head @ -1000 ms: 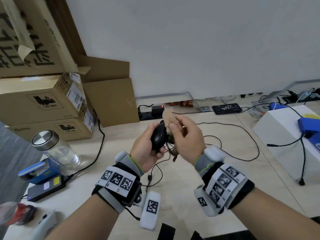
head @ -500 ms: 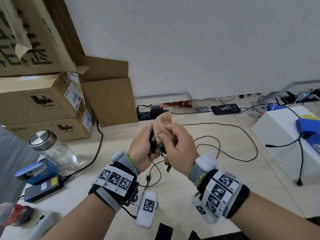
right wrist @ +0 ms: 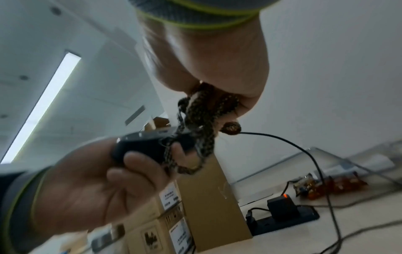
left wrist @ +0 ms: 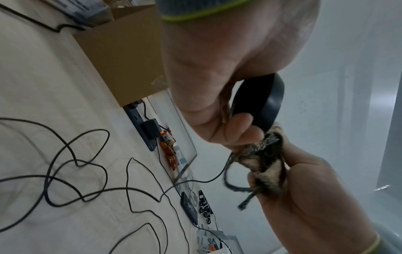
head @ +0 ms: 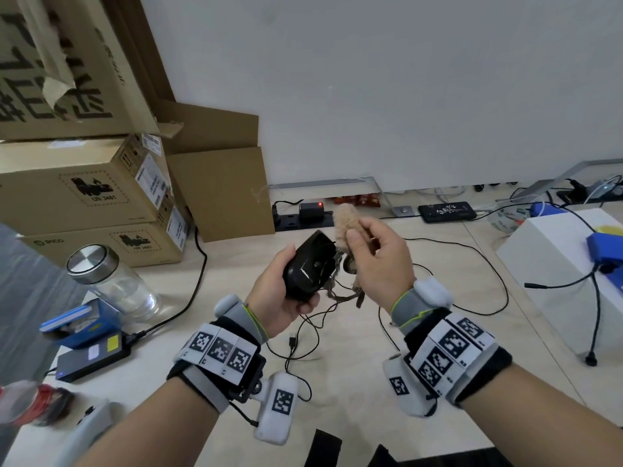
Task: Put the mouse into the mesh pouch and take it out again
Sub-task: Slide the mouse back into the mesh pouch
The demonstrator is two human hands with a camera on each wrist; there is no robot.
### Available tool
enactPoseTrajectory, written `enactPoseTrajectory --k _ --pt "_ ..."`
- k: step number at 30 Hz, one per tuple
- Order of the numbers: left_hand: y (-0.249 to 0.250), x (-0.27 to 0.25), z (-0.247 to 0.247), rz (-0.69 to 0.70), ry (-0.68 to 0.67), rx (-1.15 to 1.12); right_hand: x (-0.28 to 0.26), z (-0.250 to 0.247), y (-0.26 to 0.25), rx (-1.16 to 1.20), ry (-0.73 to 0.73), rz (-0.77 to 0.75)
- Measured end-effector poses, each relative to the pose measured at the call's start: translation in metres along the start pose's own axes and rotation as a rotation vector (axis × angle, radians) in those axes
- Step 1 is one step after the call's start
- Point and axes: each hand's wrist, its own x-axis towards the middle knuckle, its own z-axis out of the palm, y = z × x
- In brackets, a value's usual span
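Note:
My left hand grips a black mouse from below, above the table. The mouse is bare, outside the pouch. My right hand pinches the tan fuzzy pouch just to the right of the mouse, bunched and standing upright. Its dark braided drawstrings hang between the hands and touch the mouse's front. In the left wrist view the mouse sits in my curled fingers with the pouch below it. In the right wrist view the drawstrings drape over the mouse.
Cardboard boxes are stacked at the left with a glass jar in front. A power strip lies by the wall. Loose black cables cross the table. A white box stands at the right, a power bank at the left.
Half a second ago both hands were pressed together with the pouch over the mouse. Now they have parted: the mouse is bare in my left hand, the pouch in my right.

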Motion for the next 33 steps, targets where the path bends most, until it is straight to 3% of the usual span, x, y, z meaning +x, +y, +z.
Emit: enactPoseTrajectory --k 5,7,13,17,19,21,24,28,30,33 --pt "-0.003 0.004 0.008 0.073 0.133 0.038 -0.042 0.014 -0.018 -0.184 -0.32 -0.332" --pt "-0.004 0.004 0.008 0.095 0.119 0.016 -0.04 0.013 -0.015 -0.174 -0.353 -0.383" --pt "-0.003 0.003 0.003 0.031 0.06 0.143 -0.002 0.004 0.01 -0.229 -0.119 -0.161" --pt "-0.003 0.008 0.004 0.066 0.18 0.06 -0.038 0.012 -0.01 -0.193 -0.295 -0.352" --pt "-0.004 0.008 0.001 0.064 0.162 0.042 -0.041 0.009 -0.008 -0.159 -0.379 -0.433" --pt "-0.003 0.005 -0.005 0.026 0.078 0.093 -0.024 -0.001 0.001 -0.178 -0.348 -0.384" --pt "-0.001 -0.003 -0.012 0.008 -0.043 0.152 0.004 -0.021 0.013 -0.241 -0.163 -0.199" --pt "0.0 -0.003 -0.012 0.04 -0.071 0.152 0.017 -0.03 0.011 -0.225 -0.004 -0.126" --pt "-0.001 -0.001 -0.008 0.039 -0.085 0.161 0.015 -0.026 0.006 -0.221 -0.004 -0.153" --pt "-0.001 0.0 -0.002 0.05 -0.098 0.169 0.0 -0.013 -0.003 -0.199 -0.144 -0.183"
